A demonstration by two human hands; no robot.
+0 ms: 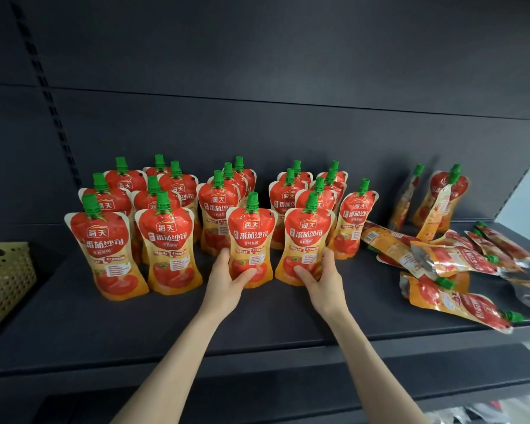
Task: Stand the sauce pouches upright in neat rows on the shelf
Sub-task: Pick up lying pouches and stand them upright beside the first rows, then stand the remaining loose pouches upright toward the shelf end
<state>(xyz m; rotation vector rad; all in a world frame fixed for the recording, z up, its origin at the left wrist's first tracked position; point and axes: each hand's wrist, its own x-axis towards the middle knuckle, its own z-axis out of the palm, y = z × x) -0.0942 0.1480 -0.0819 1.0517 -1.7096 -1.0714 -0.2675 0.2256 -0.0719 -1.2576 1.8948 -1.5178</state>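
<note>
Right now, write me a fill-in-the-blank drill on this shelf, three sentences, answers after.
1. Each of the two hands, left hand and right hand, grips one upright pouch in the ____ row.
2. Every pouch cap is coloured ____.
3. The fallen pouches lie at the ____ end of the shelf.

Answers: front; green; right

"海天" and "番茄沙司" on the upright red-and-orange sauce pouches.

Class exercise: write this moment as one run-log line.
left hand: grips front-row pouch | right hand: grips neighbouring pouch | both upright on shelf | fallen pouches on the right: unsorted
</note>
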